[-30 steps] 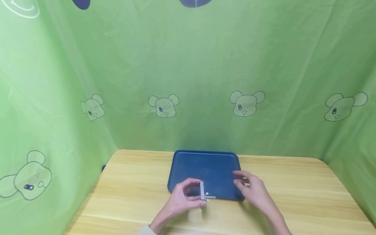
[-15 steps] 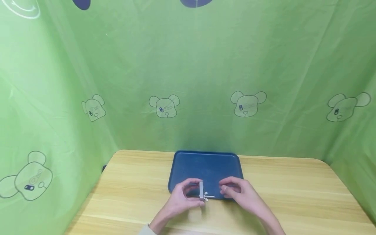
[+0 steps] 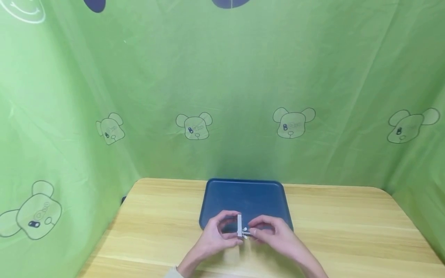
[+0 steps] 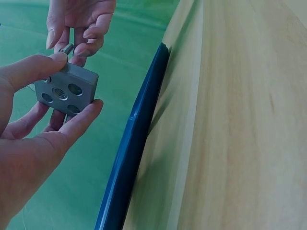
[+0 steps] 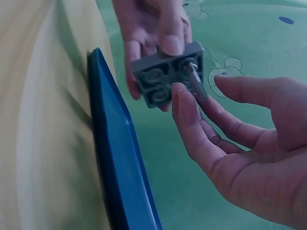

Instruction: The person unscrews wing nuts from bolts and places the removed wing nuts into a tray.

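"Left hand (image 5: 151, 26)?"
"Grips a grey metal block (image 5: 169, 76), thumb on the upper edge."
"Right hand (image 5: 259, 160)?"
"Fingers at the free end of the threaded bolt (image 5: 195, 81) projecting from the block."
"Surroundings?"
"Blue tray (image 5: 115, 139), wooden tabletop (image 5: 48, 120), green sheeting (image 5: 249, 38)."

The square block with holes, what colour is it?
The block is plain grey; the left wrist view shows it best.

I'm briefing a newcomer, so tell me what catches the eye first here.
Green cloth with printed bears fills most of the head view, behind the table. The blue tray stands out at the table's far edge. By its near rim in that view, the left hand holds a grey block, its bolt jutting towards the right hand.
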A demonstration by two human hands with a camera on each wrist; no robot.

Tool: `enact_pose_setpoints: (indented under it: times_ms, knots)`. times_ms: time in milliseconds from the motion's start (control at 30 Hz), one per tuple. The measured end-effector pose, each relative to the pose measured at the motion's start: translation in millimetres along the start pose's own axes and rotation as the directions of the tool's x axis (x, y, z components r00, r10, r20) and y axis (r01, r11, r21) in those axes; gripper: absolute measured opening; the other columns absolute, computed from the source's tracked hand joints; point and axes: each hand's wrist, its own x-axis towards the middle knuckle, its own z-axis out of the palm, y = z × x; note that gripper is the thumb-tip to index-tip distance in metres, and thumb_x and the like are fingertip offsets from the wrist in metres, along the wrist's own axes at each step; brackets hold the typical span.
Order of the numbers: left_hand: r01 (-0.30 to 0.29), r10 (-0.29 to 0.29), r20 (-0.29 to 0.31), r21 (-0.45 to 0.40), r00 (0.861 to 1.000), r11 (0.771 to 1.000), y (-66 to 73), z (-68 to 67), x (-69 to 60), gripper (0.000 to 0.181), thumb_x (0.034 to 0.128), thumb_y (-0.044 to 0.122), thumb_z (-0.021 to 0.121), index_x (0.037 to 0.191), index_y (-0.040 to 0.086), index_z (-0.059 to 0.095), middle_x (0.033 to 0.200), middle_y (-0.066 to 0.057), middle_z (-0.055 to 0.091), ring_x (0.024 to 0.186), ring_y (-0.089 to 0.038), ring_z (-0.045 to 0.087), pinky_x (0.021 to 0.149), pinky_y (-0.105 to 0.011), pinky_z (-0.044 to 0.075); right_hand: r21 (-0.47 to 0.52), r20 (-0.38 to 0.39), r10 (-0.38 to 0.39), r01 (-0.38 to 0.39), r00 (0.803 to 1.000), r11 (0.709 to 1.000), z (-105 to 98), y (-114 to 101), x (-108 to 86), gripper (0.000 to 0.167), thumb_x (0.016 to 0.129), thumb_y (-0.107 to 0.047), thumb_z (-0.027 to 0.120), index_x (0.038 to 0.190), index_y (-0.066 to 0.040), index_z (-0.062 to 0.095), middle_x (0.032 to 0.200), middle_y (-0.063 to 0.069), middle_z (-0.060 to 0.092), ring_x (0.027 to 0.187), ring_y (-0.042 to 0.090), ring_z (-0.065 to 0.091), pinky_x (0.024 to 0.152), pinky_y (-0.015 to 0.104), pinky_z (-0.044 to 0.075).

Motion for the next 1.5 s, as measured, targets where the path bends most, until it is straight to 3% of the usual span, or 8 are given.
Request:
enact_pose_setpoints:
  times_ms: [200,400,700,1033,1267,1500]
  knots:
    - [-0.021,0.02,0.019,0.015,1.0,1.0,2.1,1.6,1.6,0.07,0.0731,-0.019,0.075,0.137,-0.001,0.055,0.142,-0.019,0.051,0.136,-0.056,0.042,0.102,-0.043,0.057,0.029,0.01,0.02,-0.02,1.0,0.999,4,4,-4.7,0.029,0.097,-0.007,0.068,0.117,0.012,0.062,0.108,0.021,0.069,0.095,0.037,0.073,0.084,0.043,0.065]
    - [-0.039,0.037,0.026,0.054,0.999,0.998,10.7,2.9,7.9,0.07,0.0727,-0.019,0.077,0.137,0.001,0.056,0.142,-0.019,0.05,0.136,-0.054,0.042,0.101,-0.042,0.057,0.023,-0.022,-0.008,0.008,1.0,1.0,6,2,-0.2,0.03,0.097,-0.009,0.07,0.118,0.011,0.063,0.106,0.021,0.07,0.093,0.034,0.074,0.082,0.046,0.065]
    - [-0.062,0.059,0.024,0.096,0.998,0.993,22.5,5.5,21.9,0.071,0.0725,-0.017,0.08,0.137,-0.002,0.055,0.14,-0.011,0.053,0.136,-0.049,0.046,0.097,-0.042,0.06,0.025,-0.075,0.023,-0.021,0.997,0.999,2,-12,9.8,0.031,0.091,-0.004,0.075,0.114,0.013,0.064,0.1,0.019,0.071,0.087,0.025,0.075,0.078,0.035,0.067]
    - [-0.071,0.07,0.025,0.081,0.997,0.994,17.7,3.8,20.9,0.07,0.0738,-0.014,0.081,0.137,0.006,0.059,0.141,-0.012,0.054,0.135,-0.047,0.047,0.098,-0.044,0.059,0.053,-0.07,0.094,-0.09,0.993,0.995,-1,-20,12.0,0.036,0.088,-0.004,0.077,0.113,0.016,0.063,0.095,0.018,0.072,0.084,0.03,0.075,0.075,0.038,0.067]
    - [-0.087,0.086,0.009,0.059,0.996,0.994,15.1,1.1,12.8,0.068,0.0732,-0.015,0.081,0.135,0.001,0.058,0.14,-0.018,0.053,0.133,-0.054,0.044,0.098,-0.046,0.059,0.045,-0.033,0.066,-0.065,0.997,0.997,5,-15,12.3,0.031,0.09,-0.005,0.076,0.112,0.014,0.064,0.094,0.016,0.072,0.083,0.031,0.075,0.077,0.045,0.066]
    - [-0.1,0.097,0.047,0.071,0.994,0.992,13.9,4.7,17.2,0.066,0.075,-0.011,0.083,0.136,-0.004,0.057,0.139,-0.018,0.054,0.131,-0.056,0.045,0.097,-0.046,0.059,0.023,-0.077,0.028,-0.026,0.997,0.999,2,-13,5.0,0.024,0.088,-0.003,0.077,0.106,0.009,0.066,0.096,0.016,0.069,0.084,0.032,0.075,0.075,0.045,0.066]
